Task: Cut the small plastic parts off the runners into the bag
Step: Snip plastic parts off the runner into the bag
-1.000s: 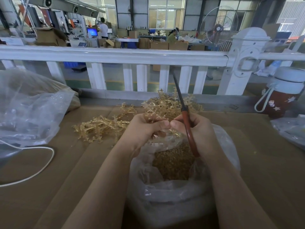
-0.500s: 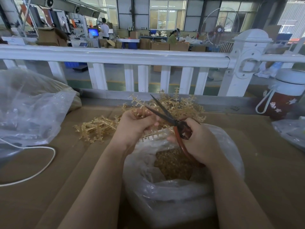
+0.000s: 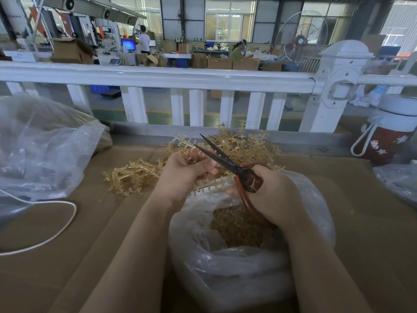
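From the head camera I see my left hand curled round a runner, holding it over the mouth of the bag. My right hand grips the red handles of the scissors; the blades stand apart, pointing up and to the left, with their tips just above my left fingers. The bag sits on the table between my forearms, and a heap of cut amber parts lies inside it. Behind my hands a pile of runners rests on the table, spreading left toward a second bag. A white cord loops beside that one. A fence runs along the far edge, and a red bottle stands at the right.
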Available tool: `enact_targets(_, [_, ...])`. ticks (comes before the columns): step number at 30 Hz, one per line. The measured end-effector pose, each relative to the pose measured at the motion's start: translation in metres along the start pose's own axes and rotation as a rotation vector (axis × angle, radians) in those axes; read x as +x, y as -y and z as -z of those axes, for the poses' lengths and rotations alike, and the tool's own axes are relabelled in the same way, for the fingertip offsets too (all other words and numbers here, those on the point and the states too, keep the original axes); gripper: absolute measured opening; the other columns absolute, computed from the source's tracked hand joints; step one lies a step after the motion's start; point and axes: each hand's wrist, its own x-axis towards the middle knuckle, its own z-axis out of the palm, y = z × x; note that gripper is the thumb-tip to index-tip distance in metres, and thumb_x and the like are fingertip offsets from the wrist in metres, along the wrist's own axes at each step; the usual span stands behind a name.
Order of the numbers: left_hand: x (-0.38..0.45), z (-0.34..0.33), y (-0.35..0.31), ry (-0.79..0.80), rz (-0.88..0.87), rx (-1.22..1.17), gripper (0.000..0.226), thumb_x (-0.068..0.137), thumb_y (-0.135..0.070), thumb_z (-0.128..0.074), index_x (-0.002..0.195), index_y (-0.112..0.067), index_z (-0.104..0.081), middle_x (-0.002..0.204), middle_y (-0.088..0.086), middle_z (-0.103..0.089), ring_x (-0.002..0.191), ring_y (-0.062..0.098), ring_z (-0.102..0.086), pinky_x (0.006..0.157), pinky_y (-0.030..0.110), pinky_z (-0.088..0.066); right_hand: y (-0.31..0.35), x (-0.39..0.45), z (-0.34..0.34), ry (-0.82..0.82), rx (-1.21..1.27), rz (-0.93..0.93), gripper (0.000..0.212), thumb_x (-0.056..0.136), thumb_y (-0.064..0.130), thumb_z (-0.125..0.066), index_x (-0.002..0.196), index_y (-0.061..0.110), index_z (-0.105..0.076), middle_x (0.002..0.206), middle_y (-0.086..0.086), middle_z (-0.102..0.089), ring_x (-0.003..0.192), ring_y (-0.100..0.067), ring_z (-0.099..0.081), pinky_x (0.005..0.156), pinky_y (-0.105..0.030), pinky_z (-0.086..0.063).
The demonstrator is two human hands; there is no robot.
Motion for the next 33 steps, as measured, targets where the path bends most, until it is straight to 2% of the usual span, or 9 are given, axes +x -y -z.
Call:
enact_targets(4, [0.0009, 0.0007, 0.0005, -0.014, 0.009, 0.002, 0.005, 0.070, -0.023, -0.077, 0.074, -0.020, -0.079, 0.078, 0.007, -0.074, 0.073, 0.015, -0.068, 0.075, 0.029, -0.052, -0.0012, 0.0005, -0.0013, -0.028, -0.026, 0.006, 0.065, 0.059, 0.095, -0.047, 0.095, 0.043, -0.062, 0.071, 0.030, -0.058, 0.069, 0.011, -0.055, 0.055, -0.006, -0.036])
enact_targets(8, [0.0006, 0.0019, -0.0001, -0.016, 0.011, -0.016, 0.003, 0.075, -0.015, -0.075, 0.075, -0.016, -0.078, 0.077, 0.007, -0.074, 0.072, 0.015, -0.068, 0.066, 0.020, -0.053, -0.0019, 0.0012, -0.0020, -0.033, -0.030, 0.013, 0.064, 0.062, 0.090, -0.053, 0.098, 0.039, -0.066, 0.074, 0.028, -0.061, 0.070, 0.010, -0.056, 0.058, -0.006, -0.036])
enact_targets(12, [0.0002, 0.0014, -0.0003, -0.017, -0.004, -0.012, 0.018, 0.086, -0.001, -0.069, 0.075, -0.014, -0.077, 0.074, 0.005, -0.074, 0.067, 0.011, -0.067, 0.059, 0.016, -0.050, -0.0014, 0.0013, -0.0018, -0.034, -0.061, 0.007, 0.061, 0.064, 0.089, -0.055, 0.099, 0.040, -0.065, 0.074, 0.029, -0.059, 0.070, 0.012, -0.053, 0.057, -0.004, -0.032])
enact_targets(18, [0.0003, 0.0013, -0.0014, -0.021, -0.014, -0.025, 0.017, 0.086, 0.000, -0.068, 0.076, -0.011, -0.076, 0.073, 0.004, -0.073, 0.067, 0.011, -0.067, 0.060, 0.016, -0.050, 0.0006, 0.0014, -0.0020, -0.064, -0.062, -0.007, 0.056, 0.065, 0.088, -0.057, 0.091, 0.040, -0.066, 0.067, 0.031, -0.055, 0.064, 0.013, -0.053, 0.051, -0.004, -0.032])
enact_targets(22, [0.0011, 0.0016, -0.0013, -0.020, -0.016, -0.027, 0.020, 0.086, 0.001, -0.068, 0.074, -0.013, -0.076, 0.077, 0.006, -0.074, 0.070, 0.014, -0.067, 0.064, 0.020, -0.053, -0.0009, 0.0021, -0.0022, -0.058, -0.022, -0.005, 0.075, 0.059, 0.096, -0.043, 0.093, 0.036, -0.070, 0.071, 0.027, -0.059, 0.068, 0.008, -0.055, 0.059, -0.007, -0.035])
enact_targets(26, [0.0013, 0.0020, -0.0033, -0.030, -0.021, 0.037, 0.018, 0.085, 0.001, -0.069, 0.076, -0.013, -0.077, 0.075, 0.007, -0.074, 0.068, 0.014, -0.067, 0.064, 0.021, -0.055, -0.0014, 0.0025, -0.0010, -0.044, -0.068, -0.005, 0.069, 0.061, 0.096, -0.046, 0.094, 0.040, -0.066, 0.074, 0.028, -0.061, 0.069, 0.010, -0.054, 0.057, -0.006, -0.032])
enact_targets(30, [-0.0001, 0.0008, -0.0048, -0.021, -0.045, 0.124, 0.013, 0.085, 0.002, -0.070, 0.081, -0.009, -0.075, 0.071, 0.003, -0.074, 0.062, 0.009, -0.067, 0.055, 0.014, -0.049, -0.0014, 0.0013, -0.0017, -0.060, -0.102, 0.015, 0.057, 0.067, 0.090, -0.054, 0.092, 0.040, -0.065, 0.071, 0.030, -0.058, 0.066, 0.011, -0.053, 0.056, -0.006, -0.033])
enact_targets(33, [0.0003, 0.0002, -0.0037, -0.010, -0.056, 0.157, 0.013, 0.086, 0.002, -0.070, 0.081, -0.009, -0.074, 0.069, 0.001, -0.074, 0.059, 0.005, -0.066, 0.049, 0.009, -0.044, -0.0029, 0.0013, -0.0028, -0.056, -0.091, 0.014, 0.061, 0.065, 0.092, -0.053, 0.092, 0.039, -0.066, 0.073, 0.028, -0.061, 0.067, 0.009, -0.055, 0.057, -0.008, -0.038])
